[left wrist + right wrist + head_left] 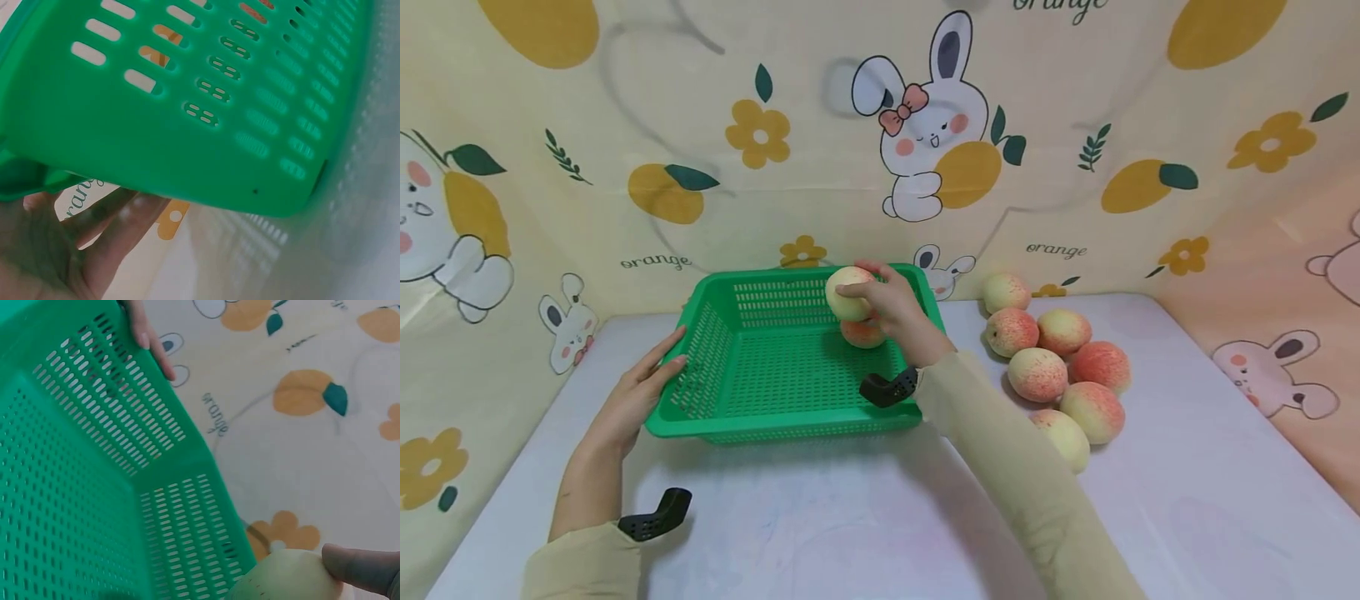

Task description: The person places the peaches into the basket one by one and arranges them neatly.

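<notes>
A green plastic basket point(790, 423) with slotted sides stands on the table. My left hand point(638, 396) rests against its left end, fingers extended along the outside below the rim and the thumb tip at the rim. Over the back right part of the basket, my right hand point(895, 308) holds a pale yellow peach point(847, 292) between thumb and fingers. Directly below it, a redder peach point(862, 333) lies in the basket, partly hidden by the held one. In the right wrist view only the thumb point(362, 569) of the right hand shows, pressed on the held peach point(287, 578).
Several yellow-red peaches point(1037, 375) lie in a loose group right of the basket; the right sleeve partly covers the nearest. A patterned cloth point(820, 208) with rabbits and oranges hangs close behind the basket. The white tabletop point(790, 517) extends in front.
</notes>
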The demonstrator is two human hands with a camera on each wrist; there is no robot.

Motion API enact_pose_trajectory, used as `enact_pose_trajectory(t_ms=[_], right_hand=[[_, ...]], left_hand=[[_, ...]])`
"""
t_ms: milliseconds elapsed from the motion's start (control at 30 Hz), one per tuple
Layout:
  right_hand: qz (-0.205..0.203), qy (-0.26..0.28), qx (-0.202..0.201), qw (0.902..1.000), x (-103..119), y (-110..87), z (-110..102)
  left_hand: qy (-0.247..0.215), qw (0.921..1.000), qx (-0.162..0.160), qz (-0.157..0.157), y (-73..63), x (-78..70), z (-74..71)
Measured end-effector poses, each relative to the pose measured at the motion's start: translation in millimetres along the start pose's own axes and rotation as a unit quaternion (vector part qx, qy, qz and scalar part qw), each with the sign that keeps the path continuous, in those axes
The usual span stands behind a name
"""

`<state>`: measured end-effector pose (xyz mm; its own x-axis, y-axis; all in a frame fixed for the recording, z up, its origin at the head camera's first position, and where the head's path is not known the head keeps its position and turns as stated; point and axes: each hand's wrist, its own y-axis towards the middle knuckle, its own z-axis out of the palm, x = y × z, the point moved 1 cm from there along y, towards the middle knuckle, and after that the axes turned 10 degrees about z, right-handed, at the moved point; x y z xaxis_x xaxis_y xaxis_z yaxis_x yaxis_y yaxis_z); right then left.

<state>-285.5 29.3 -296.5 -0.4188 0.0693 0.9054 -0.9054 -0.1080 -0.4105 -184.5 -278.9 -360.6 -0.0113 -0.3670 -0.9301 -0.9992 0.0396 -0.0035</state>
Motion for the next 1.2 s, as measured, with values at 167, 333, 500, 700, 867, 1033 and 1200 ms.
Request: enact_pose_trajectory(t_ms=[167, 333, 500, 700, 867, 1033, 1200], right_hand=[[0.017, -0.001, -0.009, 0.9998, -4, 6.9, 6], [0.023, -0.015, -0.01, 0.9996, -8, 11.7, 13], [0.02, -0.035, -0.007, 0.9992, -11, 14.6, 20], [0.028, -0.06, -0.006, 0.9977, -12, 16.7, 28], [0.027, -0.082, -0.019, 0.9961, -12, 17.5, 33], [0.032, -0.099, -0.028, 0.9941, -12, 20.2, 37], [0.025, -0.117, -0.016, 0.9926, -15, 23.9, 45]], left_hand=[[-0.002, 1.0, 0.003, 0.002, -0.2, -0.1, 0.7], [0.001, 1.0, 0.001, 0.001, 0.1, -0.2, 1.1], [-0.002, 1.0, 0.004, 0.006, 0.1, -0.7, 1.6], [-0.006, 1.0, 0.003, 0.005, -0.6, -1.5, 1.8], [-0.006, 1.0, 0.003, 0.005, -0.4, -1.7, 1.1], [-0.002, 1.0, 0.002, 0.005, 0.0, -0.8, 0.2], [-0.002, 1.0, 0.001, 0.008, -0.3, 0.3, -0.1]])
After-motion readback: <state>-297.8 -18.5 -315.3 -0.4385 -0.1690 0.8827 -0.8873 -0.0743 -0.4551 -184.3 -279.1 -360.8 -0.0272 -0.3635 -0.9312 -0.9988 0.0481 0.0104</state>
